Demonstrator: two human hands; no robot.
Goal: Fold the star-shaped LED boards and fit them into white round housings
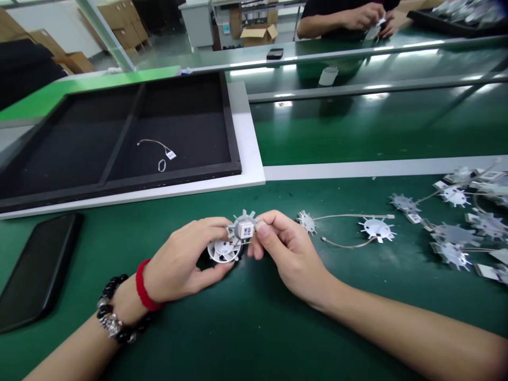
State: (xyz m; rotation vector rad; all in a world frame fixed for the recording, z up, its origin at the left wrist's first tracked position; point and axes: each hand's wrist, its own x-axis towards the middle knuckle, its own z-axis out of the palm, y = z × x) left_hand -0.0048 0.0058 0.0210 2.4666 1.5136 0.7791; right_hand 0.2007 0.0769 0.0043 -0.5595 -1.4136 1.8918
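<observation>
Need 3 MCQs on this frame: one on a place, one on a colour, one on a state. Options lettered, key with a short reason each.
1. Where does the dark phone lie?
A. on the green mat, beside the person's left forearm
B. inside the black tray
C. under the right hand

2. What colour is the band on the left wrist, next to the bead bracelet?
A. blue
B. red
C. yellow

3. How is the small toothed metal part held?
A. lying loose on the mat
B. in the left hand alone
C. pinched between both hands

Key:
1 A: the phone rests on the mat at lower left, outside the black tray.
2 B: the band is plainly red.
3 C: fingers of the left hand and right hand both grip it, above a white round part.
</observation>
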